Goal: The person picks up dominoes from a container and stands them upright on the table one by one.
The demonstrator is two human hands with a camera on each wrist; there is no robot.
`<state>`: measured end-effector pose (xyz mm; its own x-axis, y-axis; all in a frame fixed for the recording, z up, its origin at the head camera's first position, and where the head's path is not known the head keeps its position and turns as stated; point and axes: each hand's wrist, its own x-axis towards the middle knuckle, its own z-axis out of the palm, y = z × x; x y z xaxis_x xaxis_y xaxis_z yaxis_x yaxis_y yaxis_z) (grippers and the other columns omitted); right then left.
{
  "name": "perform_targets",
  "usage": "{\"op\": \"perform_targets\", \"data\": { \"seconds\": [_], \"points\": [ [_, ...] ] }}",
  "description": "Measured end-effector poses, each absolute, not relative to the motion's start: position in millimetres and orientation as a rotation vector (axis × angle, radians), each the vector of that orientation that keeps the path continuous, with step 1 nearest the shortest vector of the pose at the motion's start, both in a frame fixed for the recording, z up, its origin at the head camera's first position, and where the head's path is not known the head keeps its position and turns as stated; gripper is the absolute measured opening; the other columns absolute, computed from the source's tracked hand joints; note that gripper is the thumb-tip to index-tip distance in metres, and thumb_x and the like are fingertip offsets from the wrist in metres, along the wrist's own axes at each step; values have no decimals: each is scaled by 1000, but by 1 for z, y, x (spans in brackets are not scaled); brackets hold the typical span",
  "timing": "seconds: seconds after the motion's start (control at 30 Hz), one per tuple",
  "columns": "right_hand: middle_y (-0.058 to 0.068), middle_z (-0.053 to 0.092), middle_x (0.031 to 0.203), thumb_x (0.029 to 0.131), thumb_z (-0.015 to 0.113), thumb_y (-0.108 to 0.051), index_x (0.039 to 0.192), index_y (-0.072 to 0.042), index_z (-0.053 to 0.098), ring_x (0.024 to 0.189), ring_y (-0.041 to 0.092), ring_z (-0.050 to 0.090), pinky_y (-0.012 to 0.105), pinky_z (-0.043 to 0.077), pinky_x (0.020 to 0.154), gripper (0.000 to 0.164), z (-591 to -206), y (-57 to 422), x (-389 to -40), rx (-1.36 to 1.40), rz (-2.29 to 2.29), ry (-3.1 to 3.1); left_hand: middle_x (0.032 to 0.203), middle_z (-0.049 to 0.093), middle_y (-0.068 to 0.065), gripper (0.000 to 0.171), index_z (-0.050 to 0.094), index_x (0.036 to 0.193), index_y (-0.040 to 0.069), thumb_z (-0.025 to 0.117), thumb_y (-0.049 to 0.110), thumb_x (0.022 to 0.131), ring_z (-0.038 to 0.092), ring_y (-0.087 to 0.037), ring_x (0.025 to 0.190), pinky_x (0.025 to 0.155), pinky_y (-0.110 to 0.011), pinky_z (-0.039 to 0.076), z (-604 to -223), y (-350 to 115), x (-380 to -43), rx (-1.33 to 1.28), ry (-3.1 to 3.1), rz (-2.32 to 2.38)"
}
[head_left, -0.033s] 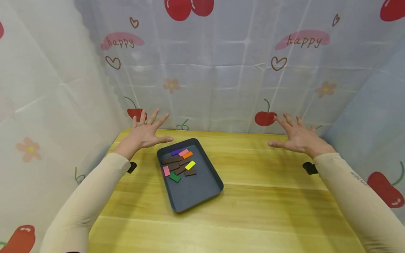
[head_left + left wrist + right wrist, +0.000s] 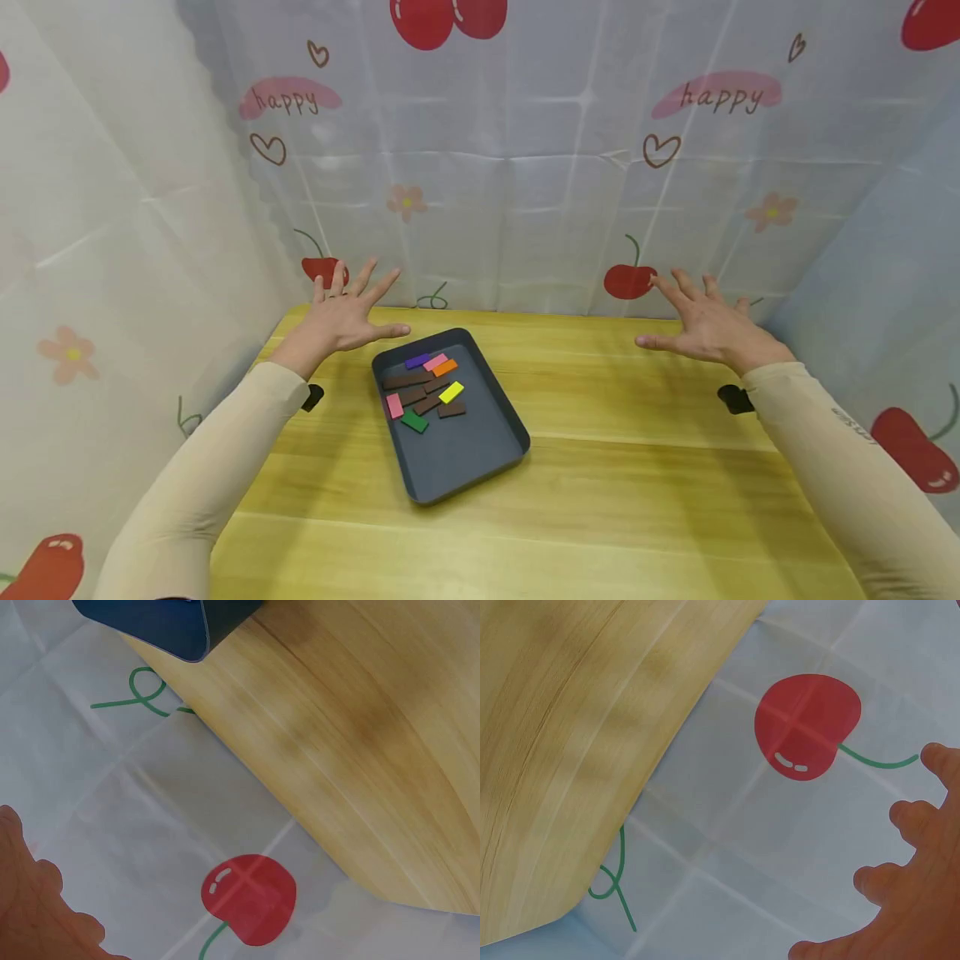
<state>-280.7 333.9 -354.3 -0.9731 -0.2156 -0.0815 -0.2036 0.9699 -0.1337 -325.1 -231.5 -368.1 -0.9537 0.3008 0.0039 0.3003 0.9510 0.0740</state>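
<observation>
A dark grey tray (image 2: 472, 454) lies a little askew on the table, left of the middle. In its far and left part are several small flat blocks: a purple block (image 2: 417, 362), an orange block (image 2: 446, 367), a yellow block (image 2: 452, 392), a green block (image 2: 414, 421), two pink ones and several dark brown ones, such as a long brown block (image 2: 408, 380). My left hand (image 2: 347, 319) hovers beside the tray's far left corner, fingers spread and holding nothing. Well to the right of the tray, my right hand (image 2: 708, 329) is likewise raised with spread fingers, touching nothing.
The wooden table (image 2: 600, 500) reaches back to a white curtain (image 2: 510, 225) printed with cherries, hearts and flowers. More curtain hangs on the left and right sides. Past the table's edge, the left wrist view shows a tray corner (image 2: 150, 619).
</observation>
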Motion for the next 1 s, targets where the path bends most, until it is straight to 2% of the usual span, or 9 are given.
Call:
{"op": "perform_targets", "data": {
  "seconds": [0.23,0.43,0.53,0.73,0.87,1.0],
  "points": [
    [21,-8,172,84,55,-85,168,-25,-2,150,64,-5,98,4,96,117,-353,337,-278,-306,-192,3008,174,-13,-2,104,-1,165,44,42,92,83,-14,-54,154,117,-81,-13,-371,-232,-322,481,3097,107],
    [15,-17,172,87,55,-83,166,-31,-8,150,63,-11,98,-1,96,114,-349,337,-275,-327,-224,3003,174,-13,-2,103,-3,164,46,43,91,84,-19,-53,154,116,-80,-16,-368,-234,-317,463,3110,127],
    [12,-18,172,87,55,-82,166,-33,-7,151,61,-12,98,1,96,112,-351,335,-270,-343,-253,3001,174,-15,-1,103,-4,163,47,42,93,83,-21,-51,153,116,-80,-17,-370,-235,-314,471,3101,147],
    [14,-6,174,85,57,-83,167,-33,-1,152,61,-3,96,9,99,112,-352,323,-253,-383,-273,3038,173,-16,2,104,0,165,46,43,93,82,-18,-51,154,118,-79,-17,-372,-231,-306,507,3110,177],
    [16,2,174,84,59,-83,167,-33,4,153,60,1,96,14,99,112,-355,316,-244,-412,-260,3060,174,-13,1,103,-2,164,48,44,92,83,-20,-48,155,117,-79,-17,-373,-226,-300,539,3106,178],
    [13,3,174,85,60,-81,167,-35,6,153,60,3,95,16,100,108,-358,313,-240,-440,-297,3073,174,-10,0,102,-3,163,50,43,93,82,-18,-48,156,118,-79,-14,-373,-220,-296,561,3097,184]
  ]
}}
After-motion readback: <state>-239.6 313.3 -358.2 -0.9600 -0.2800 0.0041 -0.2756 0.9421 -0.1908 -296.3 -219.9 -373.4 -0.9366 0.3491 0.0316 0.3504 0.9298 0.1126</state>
